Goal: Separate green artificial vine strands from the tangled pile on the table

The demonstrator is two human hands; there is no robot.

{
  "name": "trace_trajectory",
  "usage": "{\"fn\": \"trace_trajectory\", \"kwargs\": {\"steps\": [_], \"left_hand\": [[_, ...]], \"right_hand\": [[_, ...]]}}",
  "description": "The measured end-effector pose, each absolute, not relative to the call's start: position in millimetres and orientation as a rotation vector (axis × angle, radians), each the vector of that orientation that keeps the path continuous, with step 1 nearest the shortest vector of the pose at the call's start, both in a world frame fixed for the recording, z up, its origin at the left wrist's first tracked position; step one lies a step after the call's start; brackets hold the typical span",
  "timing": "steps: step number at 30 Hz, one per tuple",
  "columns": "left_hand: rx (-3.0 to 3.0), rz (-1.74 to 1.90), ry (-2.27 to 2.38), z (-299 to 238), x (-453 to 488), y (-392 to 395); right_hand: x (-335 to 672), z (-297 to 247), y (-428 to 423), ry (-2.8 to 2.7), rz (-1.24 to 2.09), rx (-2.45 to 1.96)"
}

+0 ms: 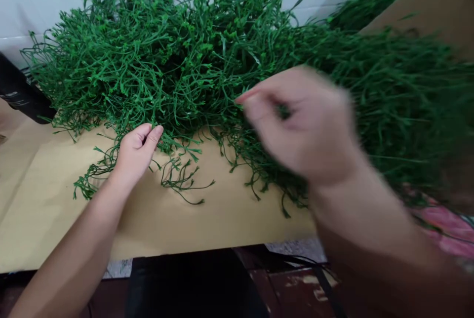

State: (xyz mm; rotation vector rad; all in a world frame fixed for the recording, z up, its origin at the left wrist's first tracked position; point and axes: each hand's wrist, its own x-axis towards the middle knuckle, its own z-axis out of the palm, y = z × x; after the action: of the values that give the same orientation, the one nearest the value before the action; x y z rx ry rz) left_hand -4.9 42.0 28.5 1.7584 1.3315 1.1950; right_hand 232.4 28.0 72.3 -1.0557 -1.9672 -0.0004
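Note:
A big heap of green artificial plant sprigs [177, 56], thin curly stems with small forked tips, lies across the back of the brown board. At its front edge my left hand [137, 147] pinches a green sprig [166, 141] between thumb and forefinger. My right hand [299, 125], blurred by motion, is raised in front of the heap with thumb and forefinger pressed together. Whatever it may hold is too smeared to make out. Several loose sprigs [187, 179] rest on the board between the two hands.
Brown board or paper [207, 224] covers the work surface. A black cylinder [25, 88] leans at the left, and a cardboard panel [425, 7] stands at the back right with more greenery behind it. Pink material [448, 229] shows at the lower right. Below the front edge is a black object [192, 283].

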Motion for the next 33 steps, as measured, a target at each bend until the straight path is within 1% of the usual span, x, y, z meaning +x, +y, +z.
{"fn": "trace_trajectory", "kwargs": {"steps": [3, 6, 8, 11, 15, 19, 28, 33], "left_hand": [[1.806, 1.188, 1.298, 26.3, -2.8, 41.6], [1.829, 1.207, 1.256, 25.2, -2.2, 41.1], [1.844, 1.207, 1.244, 25.1, -2.2, 40.5], [1.828, 1.194, 1.237, 25.3, -2.3, 39.8], [1.741, 1.189, 1.236, 25.9, -2.3, 39.9], [1.711, 1.181, 1.194, 26.8, -1.7, 40.2], [1.776, 1.148, 1.216, 26.5, -0.7, 39.6], [1.782, 1.191, 1.197, 25.9, 0.3, 40.4]], "right_hand": [[175.3, 53.3, 25.9, -2.084, 0.378, -1.048], [151.7, 41.5, 34.3, -2.079, 0.726, -0.998], [149.9, 36.0, 39.3, -2.033, 0.871, -0.944], [151.6, 28.3, 41.7, -2.009, 0.98, -0.878], [150.6, 21.8, 39.8, -2.03, 1.013, -0.831], [153.0, 21.1, 39.8, -2.01, 0.939, -0.791], [163.6, 18.5, 45.0, -2.005, 0.582, -0.821], [162.2, 18.8, 42.1, -2.027, 0.615, -0.809]]}}
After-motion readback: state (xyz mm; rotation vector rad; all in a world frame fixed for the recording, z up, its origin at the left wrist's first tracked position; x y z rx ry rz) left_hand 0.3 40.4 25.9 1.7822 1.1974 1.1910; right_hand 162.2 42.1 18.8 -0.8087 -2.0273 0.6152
